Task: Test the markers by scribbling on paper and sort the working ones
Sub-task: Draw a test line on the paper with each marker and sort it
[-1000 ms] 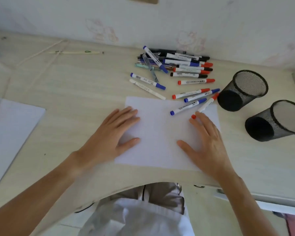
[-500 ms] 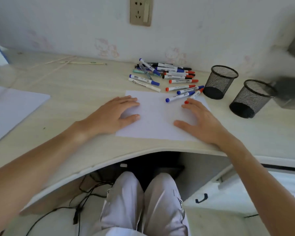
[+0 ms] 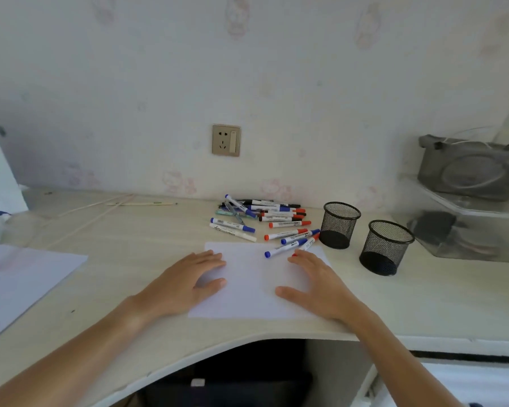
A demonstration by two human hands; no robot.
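While both hands lie flat with fingers straight and grasping nothing, the left hand (image 3: 185, 284) presses the near-left part of the paper (image 3: 253, 284) and the right hand (image 3: 318, 286) covers its right side, and that looks like a way of pinning the sheet so it won't slide once the scribbling starts. No mark shows on the paper, so by my reading the testing has not begun. Just past the right fingertips, a blue-capped marker (image 3: 285, 247) and a red-capped marker (image 3: 306, 244) lie with their near ends over the sheet's far edge, the red cap touching or nearly touching those fingertips. It seems the natural first pick. Beyond them, further from both hands, the marker pile (image 3: 262, 214) sprawls on the surface (image 3: 124, 248) near the wall, caps blue, red and black. Out to the right of the right hand stand two black mesh cups, the nearer cup (image 3: 385, 248) and the farther cup (image 3: 339, 225), upright and apparently empty, presumably one for the working pens. Well off to the left of the left hand lies a second sheet (image 3: 18, 286). Straight ahead on the wall sits a socket (image 3: 226, 140).
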